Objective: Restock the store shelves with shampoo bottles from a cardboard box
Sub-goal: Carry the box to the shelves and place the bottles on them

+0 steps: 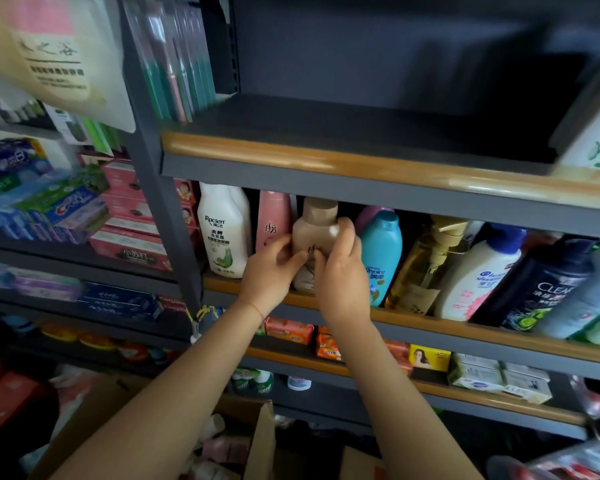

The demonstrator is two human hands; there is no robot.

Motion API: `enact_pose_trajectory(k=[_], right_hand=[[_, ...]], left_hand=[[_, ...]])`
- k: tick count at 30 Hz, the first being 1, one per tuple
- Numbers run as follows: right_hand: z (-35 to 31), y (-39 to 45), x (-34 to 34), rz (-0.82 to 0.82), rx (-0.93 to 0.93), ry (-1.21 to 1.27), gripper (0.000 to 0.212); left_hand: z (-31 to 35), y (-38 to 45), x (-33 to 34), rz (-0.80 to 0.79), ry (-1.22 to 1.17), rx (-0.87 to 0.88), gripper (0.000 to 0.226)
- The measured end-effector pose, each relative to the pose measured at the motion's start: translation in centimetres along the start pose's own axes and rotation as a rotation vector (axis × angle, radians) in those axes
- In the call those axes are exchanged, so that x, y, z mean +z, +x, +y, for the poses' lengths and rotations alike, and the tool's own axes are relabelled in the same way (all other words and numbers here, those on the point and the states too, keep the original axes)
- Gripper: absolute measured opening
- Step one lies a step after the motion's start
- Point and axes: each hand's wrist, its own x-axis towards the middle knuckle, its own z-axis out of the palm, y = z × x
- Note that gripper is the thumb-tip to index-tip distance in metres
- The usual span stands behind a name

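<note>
- A dark grey metal shelving unit fills the frame, each shelf (pixel 413 323) edged with a glossy amber strip; the top shelf (pixel 326 133) in the upper centre is mostly bare and in shadow
- At the middle of the frame a beige bottle (pixel 314 233) stands upright on the second shelf, smooth matte plastic with a rounded shoulder and a wide cap
- The left hand (pixel 271 271) has its fingers curled against the bottle's lower left side, while the right hand (pixel 336 268) wraps its right side with fingertips up near the shoulder; both hands grip it
- Just left of it stand a pink bottle (pixel 272 220) and a white Raclen bottle (pixel 224 230); just right is a teal bottle (pixel 381 254), then a clear amber pump bottle (pixel 426 268), a white bottle (pixel 478 275) leaning left and a dark Clear bottle (pixel 548 285)
- The neighbours crowd the beige bottle closely on both sides
- Orange soap packs (pixel 291 329) lie on the shelf below
- Toothpaste boxes (pixel 49 202) are stacked at the left of the frame
- An open cardboard box (pixel 260 441) sits at the bottom centre with blurred bottles inside
</note>
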Motion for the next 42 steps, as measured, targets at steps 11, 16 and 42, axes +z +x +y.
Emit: enact_pose_trajectory(k=[11,16,42], right_hand=[[-2.0,1.3,-1.4,-0.153,-0.150,-0.408,0.077],[-3.2,2.4,-1.7,-0.223,-0.144,-0.611,0.068],[-1.9,-2.6,0.7,0.117,-0.240,-0.218,0.059]], left_hand=[[1.3,0.7,-0.2,-0.065,0.079,-0.025,0.018],[-0.2,-0.3,0.5,-0.094,-0.273,-0.238,0.021],[-3.1,-4.8,-2.6,-0.078,-0.562,-0.424,0.019]])
